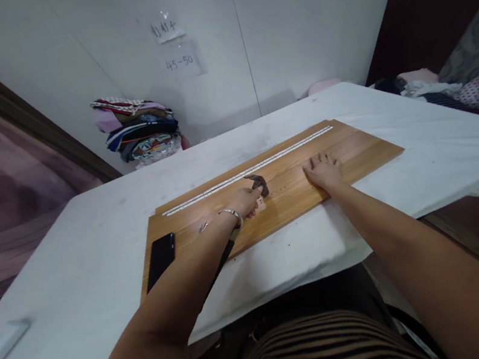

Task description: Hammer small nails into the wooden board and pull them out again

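My left hand (pixel 244 201) is closed around a claw hammer (pixel 260 183), close to its dark metal head. The hammer is low over a wooden board (pixel 363 149), and its handle runs back under my forearm. A small pinkish piece (pixel 260 202) shows beside the fingers. To the right of the hammer head is a short row of tiny dark dots (pixel 278 190), too small to tell whether nails or holes. My right hand (pixel 322 171) rests on the board with fingers spread, holding nothing. Some thin shiny nails (pixel 203 226) lie left of my left wrist.
A black phone (pixel 163 255) lies at the board's left end. Two long white strips (pixel 247 173) run along its far side. The board is on a white-covered table (pixel 107 238) against a wall. Folded clothes (pixel 139 126) are stacked at the back left. A white object (pixel 1 348) sits far left.
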Demonstrator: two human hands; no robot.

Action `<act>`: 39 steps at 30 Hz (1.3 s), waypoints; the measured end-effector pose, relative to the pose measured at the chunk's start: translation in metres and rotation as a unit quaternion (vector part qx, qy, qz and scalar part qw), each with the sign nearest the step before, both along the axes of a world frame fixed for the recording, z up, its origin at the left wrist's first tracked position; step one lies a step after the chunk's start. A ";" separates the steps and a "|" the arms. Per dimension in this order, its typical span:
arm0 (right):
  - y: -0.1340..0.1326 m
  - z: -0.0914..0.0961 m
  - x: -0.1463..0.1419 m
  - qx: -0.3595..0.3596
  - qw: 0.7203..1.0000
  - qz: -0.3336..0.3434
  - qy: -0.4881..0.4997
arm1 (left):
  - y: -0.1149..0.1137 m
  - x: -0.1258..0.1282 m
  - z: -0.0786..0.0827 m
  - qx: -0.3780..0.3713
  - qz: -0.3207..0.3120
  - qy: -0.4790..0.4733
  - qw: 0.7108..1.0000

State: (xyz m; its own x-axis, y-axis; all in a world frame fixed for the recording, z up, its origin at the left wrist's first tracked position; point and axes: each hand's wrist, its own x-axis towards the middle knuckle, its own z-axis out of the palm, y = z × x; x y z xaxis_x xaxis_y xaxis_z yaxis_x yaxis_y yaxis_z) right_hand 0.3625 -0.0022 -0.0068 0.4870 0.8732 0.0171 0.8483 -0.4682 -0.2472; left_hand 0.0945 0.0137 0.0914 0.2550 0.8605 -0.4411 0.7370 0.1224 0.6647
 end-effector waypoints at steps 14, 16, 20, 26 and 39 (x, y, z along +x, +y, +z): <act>-0.008 0.006 0.006 0.152 0.980 0.014 0.125 | 0.020 -0.005 0.020 -0.134 0.165 -0.275 0.938; -0.011 0.009 -0.005 0.212 0.955 0.009 0.209 | 0.024 -0.008 0.023 -0.147 0.178 -0.315 0.920; -0.023 0.031 -0.061 0.215 0.869 0.144 0.421 | 0.029 -0.005 0.029 -0.157 0.205 -0.355 0.898; -0.039 0.080 -0.138 0.078 0.742 0.183 0.640 | 0.016 0.015 0.035 -0.140 0.201 -0.398 0.884; -0.062 0.085 -0.100 0.050 0.836 0.134 0.530 | 0.039 -0.057 -0.005 0.248 -0.049 0.054 0.966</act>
